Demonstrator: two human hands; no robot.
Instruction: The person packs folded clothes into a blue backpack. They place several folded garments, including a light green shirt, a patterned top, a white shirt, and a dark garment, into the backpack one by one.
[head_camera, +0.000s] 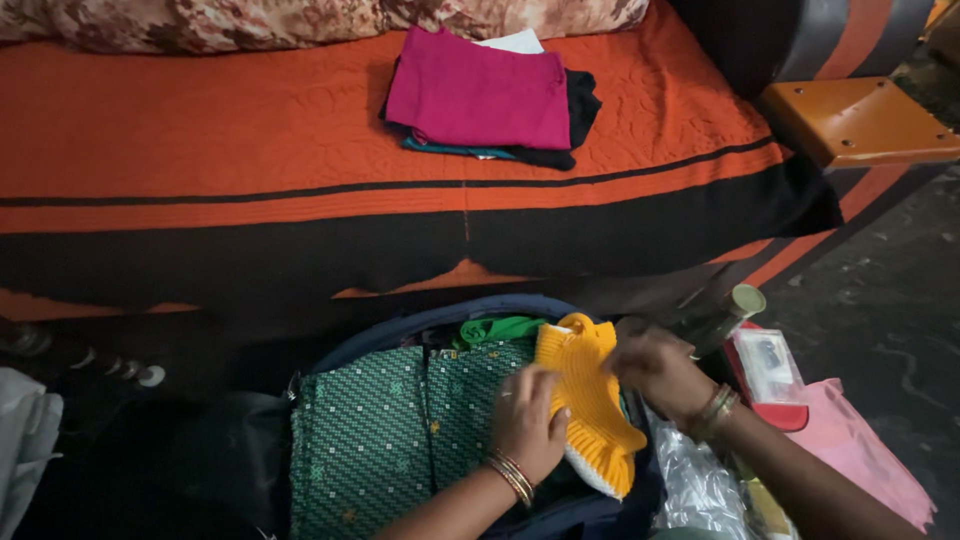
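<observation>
**Both hands on a yellow knit garment over the open bag**

The open dark blue bag (440, 322) sat on the floor hard against the bed's hanging orange-and-black bedspread (250, 140), so little room lay beyond its far rim. To its right, a clear plastic box with a red base (765, 372), a pink cloth (860, 450) and a crinkled clear plastic wrapper (695, 490) crowded the floor; a cylindrical bottle (722, 318) leaned just behind the right hand. To the left lay dark fabric.

The left hand (525, 420) reached in from below, bangled wrist bent, fingers closed on the near edge of the yellow knit garment (590, 400). The right hand (655, 370) came in from the right and pinched the garment's far edge.

The garment stretched between both hands, above the bag's right side, just beside the green patterned cloth (400, 430) packed inside. A pile of folded clothes, magenta on top (480, 90), lay well apart on the bed.
</observation>
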